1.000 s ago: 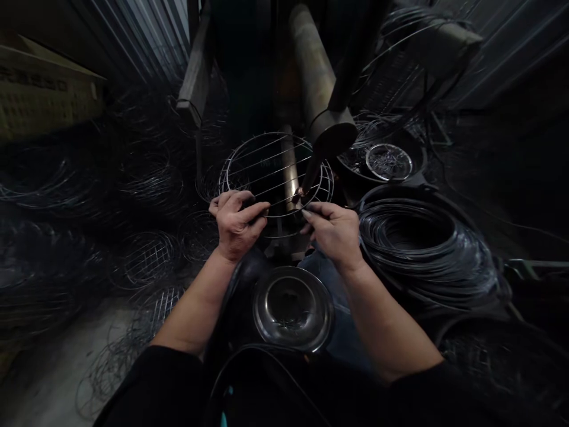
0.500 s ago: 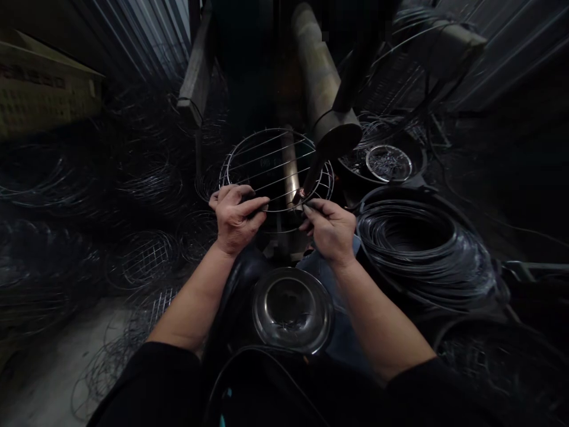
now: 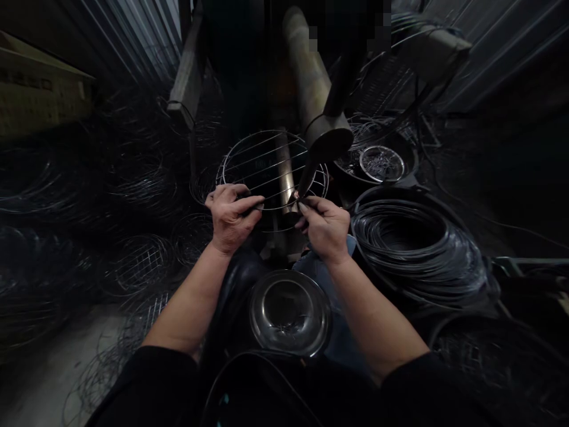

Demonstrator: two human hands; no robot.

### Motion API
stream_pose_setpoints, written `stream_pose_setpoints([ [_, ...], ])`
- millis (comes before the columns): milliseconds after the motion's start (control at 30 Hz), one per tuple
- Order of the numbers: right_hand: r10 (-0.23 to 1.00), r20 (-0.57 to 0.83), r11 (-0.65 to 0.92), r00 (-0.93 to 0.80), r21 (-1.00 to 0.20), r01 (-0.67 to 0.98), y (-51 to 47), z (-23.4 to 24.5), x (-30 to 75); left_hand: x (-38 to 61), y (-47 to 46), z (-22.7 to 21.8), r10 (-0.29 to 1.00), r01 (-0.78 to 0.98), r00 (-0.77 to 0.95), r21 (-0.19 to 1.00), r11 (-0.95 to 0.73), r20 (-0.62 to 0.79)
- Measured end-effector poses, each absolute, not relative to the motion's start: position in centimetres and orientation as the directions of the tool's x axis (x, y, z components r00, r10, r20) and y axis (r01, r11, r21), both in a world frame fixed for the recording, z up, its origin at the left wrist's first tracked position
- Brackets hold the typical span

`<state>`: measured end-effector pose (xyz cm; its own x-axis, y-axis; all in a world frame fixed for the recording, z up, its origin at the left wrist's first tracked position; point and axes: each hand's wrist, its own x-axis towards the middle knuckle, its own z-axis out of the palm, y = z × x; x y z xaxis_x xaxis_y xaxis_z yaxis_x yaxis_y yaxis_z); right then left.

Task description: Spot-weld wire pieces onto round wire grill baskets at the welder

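Note:
A round wire rack [image 3: 267, 181] with parallel bars and a ringed rim is held level in front of me. My left hand [image 3: 232, 213] is closed on its near left rim, thumb and forefinger pinching the wire. At the near right rim, my right hand [image 3: 328, 225] is closed in a pinch beside a dark electrode tip [image 3: 306, 177]; its fingertips hide whether a small separate piece is between them. A small reddish glow shows at the tip. The electrode slants down from a thick metal cylinder [image 3: 317, 98], and a brass-coloured lower rod [image 3: 284, 160] runs under the rack.
A shiny metal bowl [image 3: 291, 314] with a few small pieces sits near my lap. To the right are a large wire coil [image 3: 422, 270] and a small round dish [image 3: 382, 164] of short metal pieces inside a dark pan. Stacked wire racks [image 3: 142, 261] crowd the left.
The whole view has shifted slightly left. Both hands keep their hold at the near rim, and the rack stays almost in the same place beneath the electrode.

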<state>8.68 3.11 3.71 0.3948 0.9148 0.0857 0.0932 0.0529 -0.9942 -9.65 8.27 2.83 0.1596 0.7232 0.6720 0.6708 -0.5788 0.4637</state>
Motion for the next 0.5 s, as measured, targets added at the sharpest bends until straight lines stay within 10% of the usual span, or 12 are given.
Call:
stream_pose_setpoints([
  [500, 0.978, 0.168, 0.102, 0.125, -0.904, 0.414, 2.7, 4.2, 11.8, -9.9, 8.7, 3.2, 0.753, 0.703, 0.181, 0.452, -0.549, 0.633],
])
